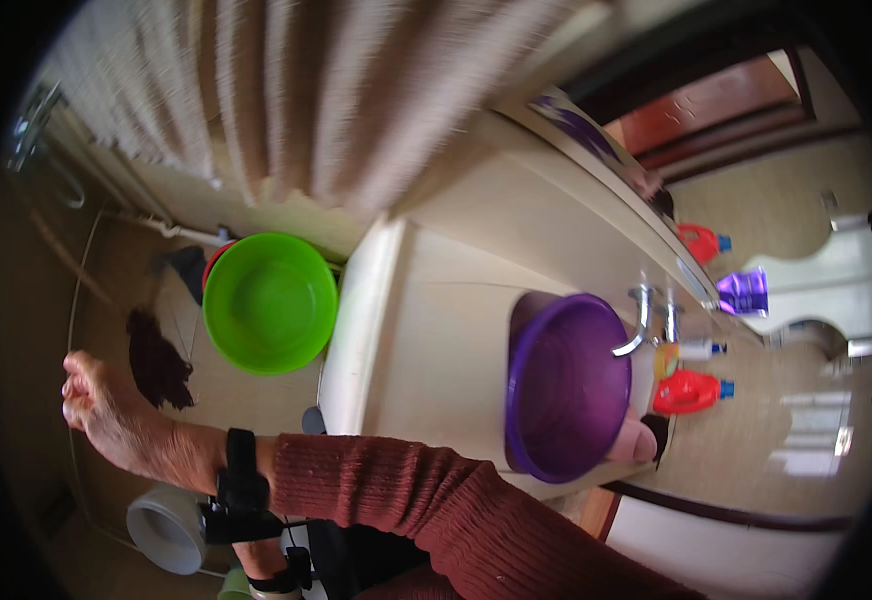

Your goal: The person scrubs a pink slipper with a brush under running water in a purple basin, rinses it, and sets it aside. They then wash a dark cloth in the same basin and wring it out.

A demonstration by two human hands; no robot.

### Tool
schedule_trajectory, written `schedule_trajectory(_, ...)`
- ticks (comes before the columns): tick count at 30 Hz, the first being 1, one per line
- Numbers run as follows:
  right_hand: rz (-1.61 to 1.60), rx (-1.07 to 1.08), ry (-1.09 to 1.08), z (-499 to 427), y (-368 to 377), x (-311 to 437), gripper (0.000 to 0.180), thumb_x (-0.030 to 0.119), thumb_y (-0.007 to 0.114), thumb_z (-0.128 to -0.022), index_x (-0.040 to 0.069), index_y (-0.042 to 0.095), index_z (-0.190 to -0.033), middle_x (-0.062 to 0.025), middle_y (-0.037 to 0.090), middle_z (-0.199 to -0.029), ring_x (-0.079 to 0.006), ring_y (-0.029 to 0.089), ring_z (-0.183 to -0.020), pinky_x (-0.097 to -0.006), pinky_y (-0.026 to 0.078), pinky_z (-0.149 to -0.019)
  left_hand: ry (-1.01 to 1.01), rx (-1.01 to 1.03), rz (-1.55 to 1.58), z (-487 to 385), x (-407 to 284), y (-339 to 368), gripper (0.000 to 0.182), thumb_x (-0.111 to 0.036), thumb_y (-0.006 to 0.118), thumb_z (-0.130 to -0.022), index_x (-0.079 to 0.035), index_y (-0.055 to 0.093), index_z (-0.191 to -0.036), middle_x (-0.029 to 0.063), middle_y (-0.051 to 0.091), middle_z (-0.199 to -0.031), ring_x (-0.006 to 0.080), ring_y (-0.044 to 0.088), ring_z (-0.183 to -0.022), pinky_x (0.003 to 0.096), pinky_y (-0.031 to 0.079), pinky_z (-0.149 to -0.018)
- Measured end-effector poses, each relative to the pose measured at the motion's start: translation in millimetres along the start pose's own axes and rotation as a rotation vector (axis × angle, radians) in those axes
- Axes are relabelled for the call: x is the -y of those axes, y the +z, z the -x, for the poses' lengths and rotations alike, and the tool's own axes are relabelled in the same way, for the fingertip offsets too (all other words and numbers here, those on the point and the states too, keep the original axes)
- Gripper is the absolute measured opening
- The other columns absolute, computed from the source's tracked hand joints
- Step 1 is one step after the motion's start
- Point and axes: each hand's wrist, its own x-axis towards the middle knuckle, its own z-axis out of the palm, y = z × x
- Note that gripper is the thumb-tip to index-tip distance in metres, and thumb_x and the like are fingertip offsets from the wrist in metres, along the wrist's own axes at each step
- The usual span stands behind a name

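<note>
My right hand [124, 427] reaches across to the left with its fingers curled in; I see nothing held in it. Its wrist wears a black strap, and the sleeve is ribbed maroon. Just beyond it is a dark maroon clump of fabric or a mop head [156, 358], near the floor. A green plastic basin [271, 304] stands beside the countertop's end, with the edge of a red basin [213, 266] behind it. Of my left arm, a bare strapped wrist shows below the right one; the left hand itself is hidden.
A purple basin [571, 390] sits in the washbasin under a chrome tap [640, 319]. Past it stand a red detergent bottle [685, 391] and a pink cup [634, 442] by the mirror. A curtain [346, 97] hangs above. A white bucket [169, 529] is at lower left.
</note>
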Motion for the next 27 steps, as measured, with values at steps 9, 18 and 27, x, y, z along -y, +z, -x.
schedule_trajectory(9, 0.326, -0.272, -0.142, 301.5, -102.6, 209.9, 0.052, 0.022, 0.054, -0.112, 0.000, 0.040, -0.158, -0.0177, 0.061, -0.143, -0.0270, 0.068, -0.122, -0.0372, 0.055, -0.099, -0.041, 0.281, -0.106, 44.2, -42.5, 135.6, 0.031, -0.012, 0.063, -0.104, 0.005, 0.064, -0.130, 0.0165, 0.071, -0.123, 0.0238, 0.072, -0.101, 0.0363, 0.058, -0.091)
schedule_trajectory(18, 0.335, -1.446, 0.023, 576.6, -287.0, 237.8, 0.063, 0.032, 0.057, -0.109, 0.003, 0.036, -0.162, -0.0178, 0.051, -0.157, -0.0342, 0.058, -0.137, -0.0496, 0.052, -0.106, -0.469, 0.675, -0.067, 131.4, 55.6, 305.1, 0.054, -0.032, 0.050, -0.113, 0.003, 0.044, -0.154, 0.0246, 0.051, -0.155, 0.0396, 0.054, -0.141, 0.0505, 0.044, -0.116)
schedule_trajectory(27, 1.101, -1.542, 0.225, 563.7, -457.7, 172.2, 0.031, 0.031, 0.061, -0.105, 0.005, 0.068, -0.121, -0.0192, 0.073, -0.115, -0.0277, 0.070, -0.111, -0.0437, 0.055, -0.091, -0.537, 0.586, -0.627, 123.1, 238.8, 351.7, 0.059, -0.052, 0.052, -0.109, 0.000, 0.047, -0.137, 0.0168, 0.050, -0.131, 0.0356, 0.052, -0.119, 0.0512, 0.044, -0.095)
